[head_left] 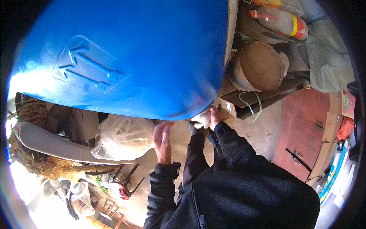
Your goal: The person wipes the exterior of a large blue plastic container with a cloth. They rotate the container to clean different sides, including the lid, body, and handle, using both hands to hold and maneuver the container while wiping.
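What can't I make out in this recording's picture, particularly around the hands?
- Head view: the white item at the right hand is blurred and partly covered by that hand; its exact kind is unclear.
- Head view: whether the left hand touches the large blue object is unclear from this angle.
- Head view: the upper edge cuts off the blue object.

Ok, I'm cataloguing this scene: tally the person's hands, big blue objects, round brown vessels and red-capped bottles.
Left hand and right hand: 2
Big blue object: 1
Round brown vessel: 1
Red-capped bottle: 1
Total: 5
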Motion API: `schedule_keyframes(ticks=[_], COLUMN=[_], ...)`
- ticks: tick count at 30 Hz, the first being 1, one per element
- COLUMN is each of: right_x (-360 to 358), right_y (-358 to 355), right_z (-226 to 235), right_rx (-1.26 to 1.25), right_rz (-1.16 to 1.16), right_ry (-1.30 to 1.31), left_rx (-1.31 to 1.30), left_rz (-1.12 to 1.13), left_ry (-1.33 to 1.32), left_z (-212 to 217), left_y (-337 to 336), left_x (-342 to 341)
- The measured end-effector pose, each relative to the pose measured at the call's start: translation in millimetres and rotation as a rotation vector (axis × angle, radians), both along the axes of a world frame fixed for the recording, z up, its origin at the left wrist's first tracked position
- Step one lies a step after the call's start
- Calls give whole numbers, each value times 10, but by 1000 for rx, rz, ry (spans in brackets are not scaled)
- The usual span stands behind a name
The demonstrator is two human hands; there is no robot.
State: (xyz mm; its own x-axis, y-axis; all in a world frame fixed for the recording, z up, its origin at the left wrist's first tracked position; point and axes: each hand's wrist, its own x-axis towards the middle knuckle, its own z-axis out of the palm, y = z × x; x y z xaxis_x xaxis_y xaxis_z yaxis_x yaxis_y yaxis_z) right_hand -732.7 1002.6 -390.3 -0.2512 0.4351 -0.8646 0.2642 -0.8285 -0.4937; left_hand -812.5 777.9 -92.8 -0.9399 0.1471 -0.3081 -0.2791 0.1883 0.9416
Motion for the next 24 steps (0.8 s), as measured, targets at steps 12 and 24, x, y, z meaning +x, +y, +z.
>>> schedule_keyframes(ticks=[12,24], right_x=[9,-233], right_y=[-733,-467], right_z=[1168,2035], right_rx=[-389,-66], right_rz=[441,986], right_ry=[233,168], left_rx=[401,503], left_rz=[195,592], left_ry=[-707,-546], left_z=[-1182,-1397], left_y=[31,30], left_x=[618,292])
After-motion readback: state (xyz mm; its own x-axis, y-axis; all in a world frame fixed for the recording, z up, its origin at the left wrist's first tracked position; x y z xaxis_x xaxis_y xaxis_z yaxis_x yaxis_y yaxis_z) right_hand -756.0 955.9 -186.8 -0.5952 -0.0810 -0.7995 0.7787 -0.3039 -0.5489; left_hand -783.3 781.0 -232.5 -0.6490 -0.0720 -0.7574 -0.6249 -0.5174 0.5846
